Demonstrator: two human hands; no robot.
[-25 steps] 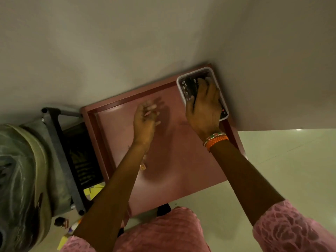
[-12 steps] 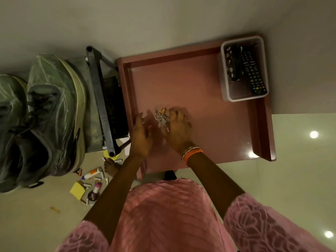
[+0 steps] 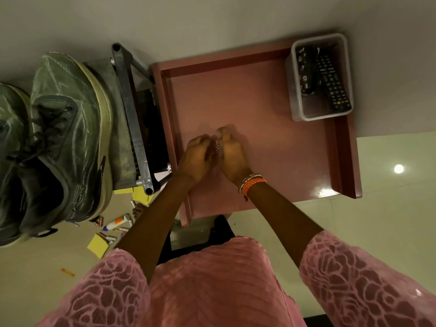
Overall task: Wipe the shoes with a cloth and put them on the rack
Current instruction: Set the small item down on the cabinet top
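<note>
Both hands have drawn tight together since half a second ago: the left hand and right hand now curl their fingers around a small shiny metal bit, too small to name, above the pink table near its left edge. The grey shoes sit untouched on the metal rack, just left of the table. A clear plastic bin holds a remote at the far right corner. Small clutter lies scattered on the pale floor below.
</note>
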